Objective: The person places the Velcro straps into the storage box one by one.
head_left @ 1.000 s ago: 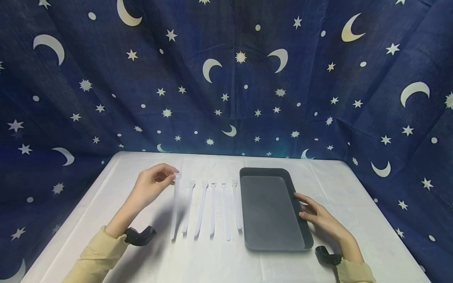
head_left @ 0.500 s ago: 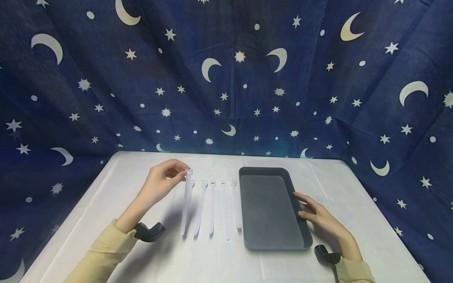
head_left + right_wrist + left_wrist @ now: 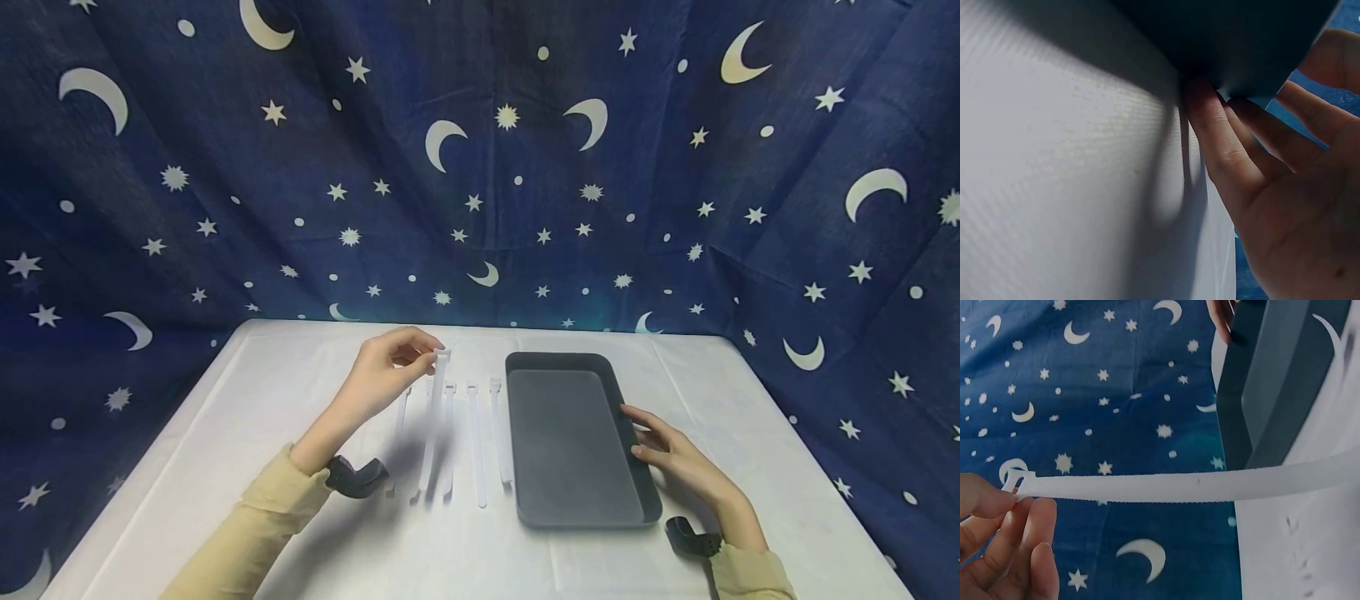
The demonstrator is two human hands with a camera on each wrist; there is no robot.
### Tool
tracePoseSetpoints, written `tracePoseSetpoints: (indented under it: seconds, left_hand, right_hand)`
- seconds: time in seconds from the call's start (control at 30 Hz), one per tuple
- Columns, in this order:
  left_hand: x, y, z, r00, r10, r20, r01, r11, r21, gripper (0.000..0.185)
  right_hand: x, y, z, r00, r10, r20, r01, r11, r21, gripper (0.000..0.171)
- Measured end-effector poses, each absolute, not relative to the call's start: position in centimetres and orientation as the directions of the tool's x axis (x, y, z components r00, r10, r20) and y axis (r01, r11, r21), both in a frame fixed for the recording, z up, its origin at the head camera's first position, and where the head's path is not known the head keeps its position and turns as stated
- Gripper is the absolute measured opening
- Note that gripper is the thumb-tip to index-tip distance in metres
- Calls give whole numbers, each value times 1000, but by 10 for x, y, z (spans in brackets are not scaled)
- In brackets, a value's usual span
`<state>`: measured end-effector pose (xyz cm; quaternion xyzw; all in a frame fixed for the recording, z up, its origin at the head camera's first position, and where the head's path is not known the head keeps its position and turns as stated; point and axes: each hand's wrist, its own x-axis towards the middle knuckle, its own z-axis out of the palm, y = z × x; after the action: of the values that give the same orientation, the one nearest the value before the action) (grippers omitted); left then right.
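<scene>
White flexible plastic strap (image 3: pixel 435 408) hangs pinched by its slotted end in the left hand (image 3: pixel 386 377), clear of the worktop (image 3: pixel 262 392). Straight fingers (image 3: pixel 647 433) of the right hand (image 3: pixel 675 462) press the dark grey rectangular tray (image 3: pixel 581 508), likely steadying it.

A white-covered table (image 3: pixel 262 400) is standing before a starry backdrop, bearing a dark tray (image 3: pixel 573 442) lying right of centre and a row of white straps (image 3: pixel 476 442) lying side by side just left of it.
</scene>
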<state>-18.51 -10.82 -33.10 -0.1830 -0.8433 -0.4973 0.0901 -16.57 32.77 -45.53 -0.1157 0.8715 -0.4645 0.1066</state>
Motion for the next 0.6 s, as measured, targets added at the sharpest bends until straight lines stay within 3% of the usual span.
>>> tracePoseSetpoints:
  seconds: [0.6]
  left_hand:
    - [-196, -44, -319, -871, 338, 357, 453, 267, 851, 13]
  right_hand:
    - [-165, 328, -457, -947, -318, -51, -131, 526, -840, 62]
